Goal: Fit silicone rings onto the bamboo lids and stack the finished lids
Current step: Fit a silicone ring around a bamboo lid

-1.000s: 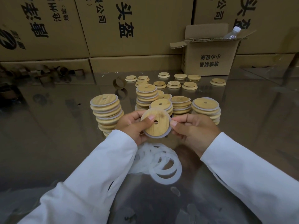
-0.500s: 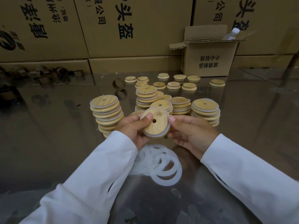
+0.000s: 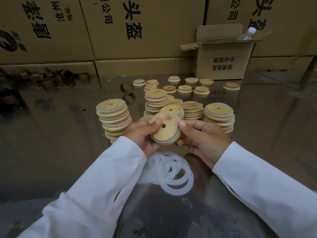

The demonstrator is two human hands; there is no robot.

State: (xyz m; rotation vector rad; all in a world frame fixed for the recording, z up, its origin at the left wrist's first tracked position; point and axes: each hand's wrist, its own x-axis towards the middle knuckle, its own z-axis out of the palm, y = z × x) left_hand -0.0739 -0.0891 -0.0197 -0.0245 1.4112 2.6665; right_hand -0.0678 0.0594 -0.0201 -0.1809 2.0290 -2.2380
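Both hands hold one round bamboo lid (image 3: 167,133) with a centre hole and a white silicone ring around its edge, tilted toward me. My left hand (image 3: 142,134) grips its left side, thumb on the face. My right hand (image 3: 202,137) pinches its right rim. Below the hands, a loose pile of white silicone rings (image 3: 173,170) lies on the table. Several stacks of ringed lids stand behind: a tall left stack (image 3: 114,120), a middle stack (image 3: 156,102) and a right stack (image 3: 220,116). Bare lids (image 3: 184,89) lie scattered farther back.
The shiny metal table (image 3: 60,143) reflects its surroundings. Large printed cartons (image 3: 137,28) wall off the back. A small open carton (image 3: 223,60) with a plastic bottle (image 3: 247,34) stands at back right. Cardboard tube pieces (image 3: 127,87) lie at back left.
The lid has turned a little in my hands and tilted slightly; both hands stayed in about the same place, keeping hold of it.
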